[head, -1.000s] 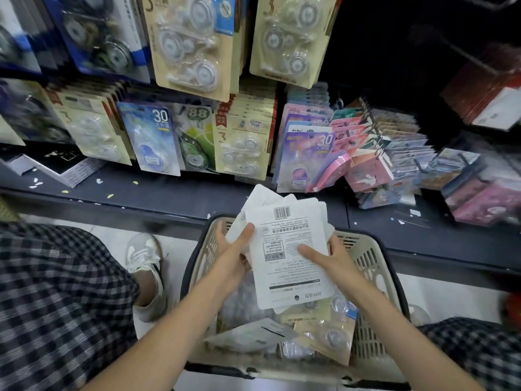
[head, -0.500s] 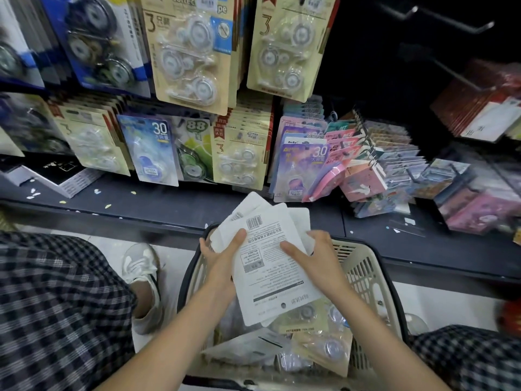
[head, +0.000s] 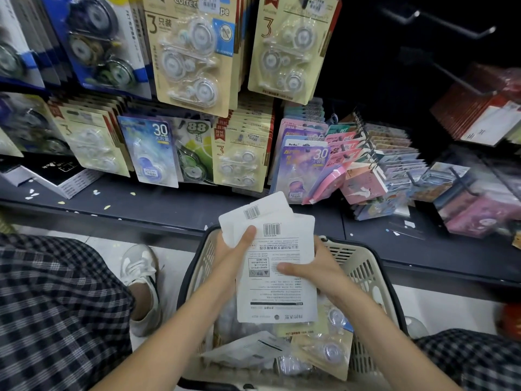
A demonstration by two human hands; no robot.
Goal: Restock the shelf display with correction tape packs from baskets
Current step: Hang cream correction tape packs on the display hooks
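Above the beige basket (head: 363, 266), a fanned stack of white correction tape packs (head: 277, 266) shows barcodes and printed backs. The left hand (head: 234, 251) grips its left edge, thumb on top; the right hand (head: 315, 273) pinches the right side.

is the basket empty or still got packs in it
Still got packs: loose correction tape packs lie inside the basket, below the stack both hands hold.

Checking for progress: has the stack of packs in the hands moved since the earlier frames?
Yes. The stack of packs sits lower against the basket rim, tilted slightly differently.
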